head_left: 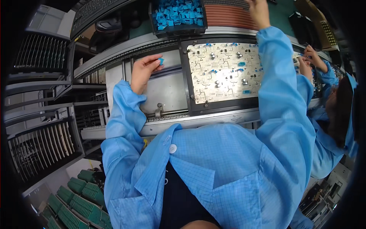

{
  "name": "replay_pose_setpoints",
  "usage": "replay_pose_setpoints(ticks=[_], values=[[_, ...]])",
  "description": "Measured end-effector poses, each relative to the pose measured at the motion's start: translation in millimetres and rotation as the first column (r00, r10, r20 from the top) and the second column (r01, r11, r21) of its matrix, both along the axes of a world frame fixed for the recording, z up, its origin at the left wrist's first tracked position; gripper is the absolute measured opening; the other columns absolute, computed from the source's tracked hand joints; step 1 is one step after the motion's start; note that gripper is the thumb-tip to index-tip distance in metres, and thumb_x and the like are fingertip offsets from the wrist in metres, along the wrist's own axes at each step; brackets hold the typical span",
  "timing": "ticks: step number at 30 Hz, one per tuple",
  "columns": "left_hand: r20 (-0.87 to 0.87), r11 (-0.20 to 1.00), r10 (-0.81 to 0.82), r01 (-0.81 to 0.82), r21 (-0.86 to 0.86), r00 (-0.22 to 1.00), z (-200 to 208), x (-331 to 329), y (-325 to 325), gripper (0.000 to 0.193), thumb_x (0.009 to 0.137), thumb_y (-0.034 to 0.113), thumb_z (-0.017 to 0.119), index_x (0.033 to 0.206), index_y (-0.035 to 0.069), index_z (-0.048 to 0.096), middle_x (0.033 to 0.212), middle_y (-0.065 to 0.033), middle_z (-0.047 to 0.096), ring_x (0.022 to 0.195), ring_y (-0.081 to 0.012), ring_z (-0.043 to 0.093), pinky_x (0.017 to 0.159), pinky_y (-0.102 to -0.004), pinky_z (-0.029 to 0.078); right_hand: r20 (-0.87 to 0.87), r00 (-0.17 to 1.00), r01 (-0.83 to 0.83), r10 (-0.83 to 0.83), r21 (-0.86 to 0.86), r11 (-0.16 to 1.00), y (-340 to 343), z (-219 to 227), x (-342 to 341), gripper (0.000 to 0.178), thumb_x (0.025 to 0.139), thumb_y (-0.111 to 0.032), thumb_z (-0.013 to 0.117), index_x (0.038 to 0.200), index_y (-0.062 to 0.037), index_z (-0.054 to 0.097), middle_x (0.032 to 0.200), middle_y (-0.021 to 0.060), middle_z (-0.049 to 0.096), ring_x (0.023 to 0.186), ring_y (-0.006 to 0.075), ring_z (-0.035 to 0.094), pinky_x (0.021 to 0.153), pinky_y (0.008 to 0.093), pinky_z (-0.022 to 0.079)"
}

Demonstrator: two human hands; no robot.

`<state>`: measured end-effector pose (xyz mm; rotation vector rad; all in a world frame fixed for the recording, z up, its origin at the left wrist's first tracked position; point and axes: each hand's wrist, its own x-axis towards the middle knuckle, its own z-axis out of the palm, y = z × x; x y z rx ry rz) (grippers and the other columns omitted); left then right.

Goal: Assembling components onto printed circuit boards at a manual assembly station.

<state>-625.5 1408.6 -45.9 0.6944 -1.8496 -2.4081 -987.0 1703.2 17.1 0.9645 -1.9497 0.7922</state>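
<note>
My left hand [144, 71] is closed in a pinch on a small blue plastic connector [161, 61], held above the metal conveyor bed left of the board. My right hand [260, 14] reaches far forward over a stack of reddish-brown strips [228, 16]; its fingertips are cut off by the top edge, so its grip is hidden. Between my arms lies a cream circuit board panel [207, 76] in a black carrier frame [186, 78], with several blue and dark components on it. My right sleeve covers the panel's right part.
A black bin [179, 31] of blue connectors stands beyond the conveyor rail [228, 116]. At right, a co-worker's hands [310, 61] work over another board. Racks of boards [42, 147] stand at left, with green racks [82, 196] lower down.
</note>
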Motion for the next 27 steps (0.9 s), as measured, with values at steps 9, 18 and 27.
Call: replay_pose_setpoints(ticks=[9,18,27], values=[[-0.069,0.57,-0.42,0.204,-0.796,0.905,62,-44,110,0.016,0.077,0.007,0.072,0.092,0.002,0.072,0.083,-0.0121,0.07,0.073,-0.0149,0.067,0.067,-0.0262,0.052,0.57,0.721,-0.053,0.393,-0.521,0.852,60,79,250,0.016,0.093,-0.006,0.055,0.105,0.0039,0.06,0.094,0.0007,0.057,0.084,0.0074,0.05,0.077,0.0206,0.04],[-0.042,0.371,-0.458,0.148,-0.917,0.888,41,-62,135,0.017,0.077,0.01,0.072,0.093,0.005,0.073,0.088,-0.0151,0.07,0.073,-0.0229,0.07,0.068,-0.0288,0.056,0.735,0.581,0.156,0.349,-0.522,0.839,108,-4,302,0.013,0.094,-0.007,0.056,0.105,-0.0001,0.058,0.1,0.0017,0.058,0.089,0.0064,0.051,0.079,0.0179,0.039],[-0.06,0.355,-0.434,0.11,-0.928,0.899,40,-63,142,0.013,0.076,0.009,0.066,0.087,0.006,0.073,0.082,-0.0145,0.069,0.075,-0.0285,0.067,0.072,-0.035,0.055,0.726,0.598,0.071,0.34,-0.471,0.879,110,-15,295,0.009,0.092,-0.001,0.054,0.101,0.0008,0.057,0.105,0.0052,0.056,0.094,0.0099,0.052,0.086,0.0218,0.041]])
